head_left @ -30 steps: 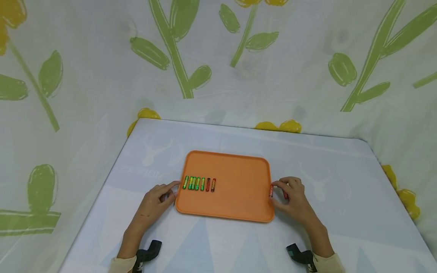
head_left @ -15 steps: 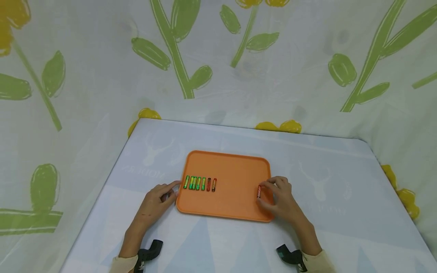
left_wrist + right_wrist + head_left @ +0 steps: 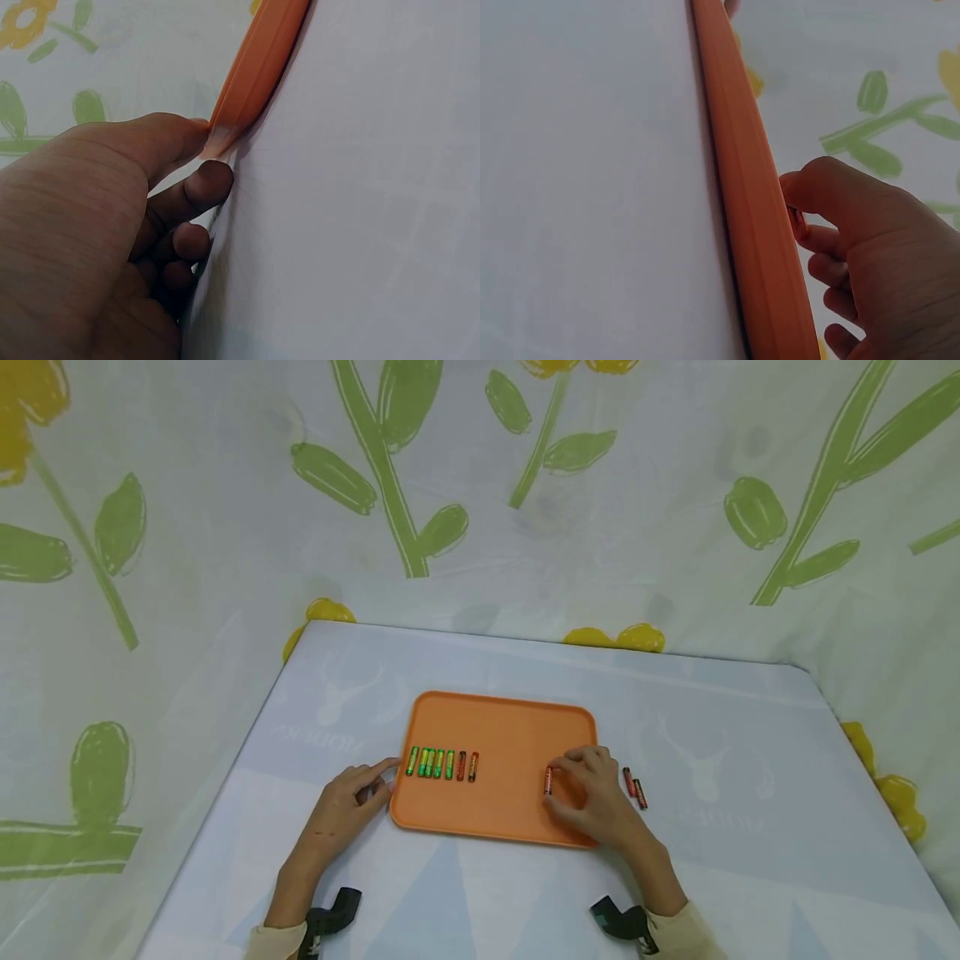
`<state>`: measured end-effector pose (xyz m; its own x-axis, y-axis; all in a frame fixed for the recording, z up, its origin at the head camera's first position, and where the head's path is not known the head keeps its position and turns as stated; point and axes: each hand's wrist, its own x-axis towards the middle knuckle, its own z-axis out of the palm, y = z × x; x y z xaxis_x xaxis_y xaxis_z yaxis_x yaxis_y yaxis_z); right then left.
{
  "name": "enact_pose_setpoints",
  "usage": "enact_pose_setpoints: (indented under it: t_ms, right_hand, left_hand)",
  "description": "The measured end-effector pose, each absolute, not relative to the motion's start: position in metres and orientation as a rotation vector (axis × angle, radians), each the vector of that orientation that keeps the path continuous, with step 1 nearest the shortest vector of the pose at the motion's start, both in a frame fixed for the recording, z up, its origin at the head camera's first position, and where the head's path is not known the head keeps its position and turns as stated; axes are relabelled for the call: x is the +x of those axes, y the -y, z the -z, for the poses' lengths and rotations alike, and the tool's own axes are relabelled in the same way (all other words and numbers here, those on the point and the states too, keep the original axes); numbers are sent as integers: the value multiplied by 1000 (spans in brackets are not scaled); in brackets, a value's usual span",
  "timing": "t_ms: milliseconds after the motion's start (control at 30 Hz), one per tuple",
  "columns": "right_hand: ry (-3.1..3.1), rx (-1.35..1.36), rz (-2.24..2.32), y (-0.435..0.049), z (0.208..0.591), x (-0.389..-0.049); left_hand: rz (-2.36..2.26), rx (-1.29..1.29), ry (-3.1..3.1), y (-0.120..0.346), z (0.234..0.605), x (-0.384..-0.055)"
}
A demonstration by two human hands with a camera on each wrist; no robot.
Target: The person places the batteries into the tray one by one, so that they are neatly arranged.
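Observation:
My right hand point(image 3: 596, 797) is over the right part of an orange tray point(image 3: 495, 822), pinching a red battery point(image 3: 548, 781) upright in the head view between thumb and fingers. In the right wrist view that battery point(image 3: 798, 223) shows only partly behind the tray rim point(image 3: 754, 195). My left hand point(image 3: 341, 806) rests at the tray's left edge, fingertips touching it; in the left wrist view the thumb point(image 3: 176, 139) meets the rim. Inside the tray, on the left, several green batteries point(image 3: 438, 764) lie in a row, followed by two red-and-dark ones point(image 3: 473, 767).
Two more red batteries point(image 3: 633, 788) lie on the white patterned tabletop point(image 3: 720, 827), just right of the tray and the right hand. A flower-printed curtain point(image 3: 480, 527) hangs behind the table. Each wrist carries a black camera mount point(image 3: 622, 920).
My right hand has moved left from the tray's right edge to over the tray, carrying the red battery. Two batteries on the table have come into full view. The left hand stays put.

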<state>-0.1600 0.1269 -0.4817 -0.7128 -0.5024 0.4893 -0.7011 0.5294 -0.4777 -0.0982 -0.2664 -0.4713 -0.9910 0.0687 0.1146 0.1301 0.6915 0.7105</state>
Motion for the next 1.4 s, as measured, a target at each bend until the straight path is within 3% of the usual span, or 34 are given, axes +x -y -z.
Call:
enact_pose_setpoints:
  t_ms: [1400]
  right_hand:
    - [2574,1039,-923,-63,475,-169]
  left_hand:
    - [1183,-195,2795,266,474,-98]
